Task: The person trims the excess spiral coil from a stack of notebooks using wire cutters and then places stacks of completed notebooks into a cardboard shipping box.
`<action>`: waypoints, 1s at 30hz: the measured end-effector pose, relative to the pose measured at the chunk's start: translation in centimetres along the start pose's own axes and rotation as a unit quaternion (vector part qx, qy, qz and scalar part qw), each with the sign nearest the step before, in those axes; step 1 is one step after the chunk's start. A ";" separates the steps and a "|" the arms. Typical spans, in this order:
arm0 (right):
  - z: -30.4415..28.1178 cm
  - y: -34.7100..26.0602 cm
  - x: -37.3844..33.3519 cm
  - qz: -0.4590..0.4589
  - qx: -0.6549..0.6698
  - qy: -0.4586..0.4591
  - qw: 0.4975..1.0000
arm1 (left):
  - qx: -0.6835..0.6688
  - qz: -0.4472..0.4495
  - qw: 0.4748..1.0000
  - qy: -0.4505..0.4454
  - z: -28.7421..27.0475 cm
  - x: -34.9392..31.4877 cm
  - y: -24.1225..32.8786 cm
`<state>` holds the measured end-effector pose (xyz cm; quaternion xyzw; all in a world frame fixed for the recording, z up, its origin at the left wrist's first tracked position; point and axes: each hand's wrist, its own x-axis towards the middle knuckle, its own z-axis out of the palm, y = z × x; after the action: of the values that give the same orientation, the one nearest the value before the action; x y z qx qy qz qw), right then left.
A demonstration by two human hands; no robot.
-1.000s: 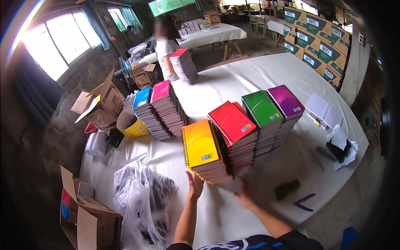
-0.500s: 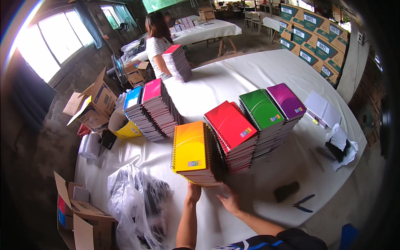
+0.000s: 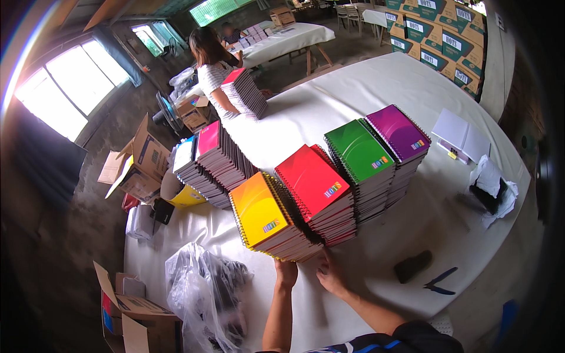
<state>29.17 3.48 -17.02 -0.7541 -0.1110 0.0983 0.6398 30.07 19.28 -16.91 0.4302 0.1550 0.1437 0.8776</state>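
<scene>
A tall stack of yellow-covered spiral notebooks (image 3: 259, 212) stands right in front of me on the white-covered table. My left hand (image 3: 286, 274) is up against the stack's near lower edge, its fingers hidden by the notebooks. By the stack's lower right corner is my right hand (image 3: 331, 275), open, with thumb and fingers apart and the fingertips at or close to the notebooks. Directly right of the yellow stack rises a red notebook stack (image 3: 312, 182), whose top books lie slightly askew. Behind it come a green notebook stack (image 3: 360, 150) and a purple notebook stack (image 3: 399, 132).
Blue (image 3: 187, 154) and pink (image 3: 209, 138) notebook stacks stand at left. Nearer lies a clear plastic bag (image 3: 203, 288) beside an open carton (image 3: 154, 329). Pliers (image 3: 440, 281), a dark block (image 3: 413, 266) and crumpled paper (image 3: 491, 191) lie right. A person (image 3: 215, 76) stands across the table.
The view has shifted and tilted a little. The yellow stack now sits turned, closer against the red one. My right hand has come nearer the stack's corner.
</scene>
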 end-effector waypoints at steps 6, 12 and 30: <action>-1.5 -1.8 -0.2 -0.018 -0.066 -0.007 0.998 | 0.047 -0.037 0.996 -0.064 1.0 2.1 1.5; -0.6 0.3 -1.0 -0.067 -0.027 0.027 0.997 | 0.111 0.007 0.993 -0.040 -0.1 1.9 -0.4; -5.3 -1.0 -7.1 -0.223 -0.173 -0.048 0.958 | 0.086 0.056 0.988 -0.116 7.0 3.3 14.3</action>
<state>23.88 -3.41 -15.09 -0.8041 -0.3219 -0.0316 0.4988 34.14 23.93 -1.90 0.5254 0.0393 0.1275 0.8403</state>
